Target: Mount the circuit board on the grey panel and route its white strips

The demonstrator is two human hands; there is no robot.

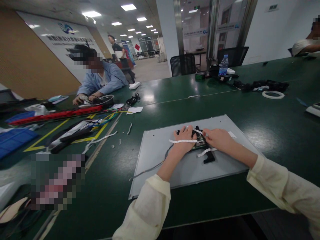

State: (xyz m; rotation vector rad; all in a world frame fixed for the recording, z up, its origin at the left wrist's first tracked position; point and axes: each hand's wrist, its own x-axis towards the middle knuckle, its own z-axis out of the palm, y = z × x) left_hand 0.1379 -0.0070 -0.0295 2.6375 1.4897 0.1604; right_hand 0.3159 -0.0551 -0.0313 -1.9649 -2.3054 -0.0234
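A circuit board (200, 144) in a black bracket (209, 157) lies on a light grey panel (155, 150). My left hand (183, 138) rests over the left part of the board, fingers spread. Across the back of that hand lies a white tape strip (183, 141). My right hand (218, 138) is at the board's right side, thumb and fingers pinched on a thin white strip (197, 131) that runs toward my left fingers. Another white strip hangs over the bracket below. From under my left hand a grey cable (150, 169) runs to the panel's left edge.
Tape scraps (129, 129), a blue tray (16, 140) and bundled cables lie on the left of the green table (105, 180). Across it sits a person in a blue shirt (110, 76). A white tape ring (273, 95) and a water bottle (223, 65) stand further back.
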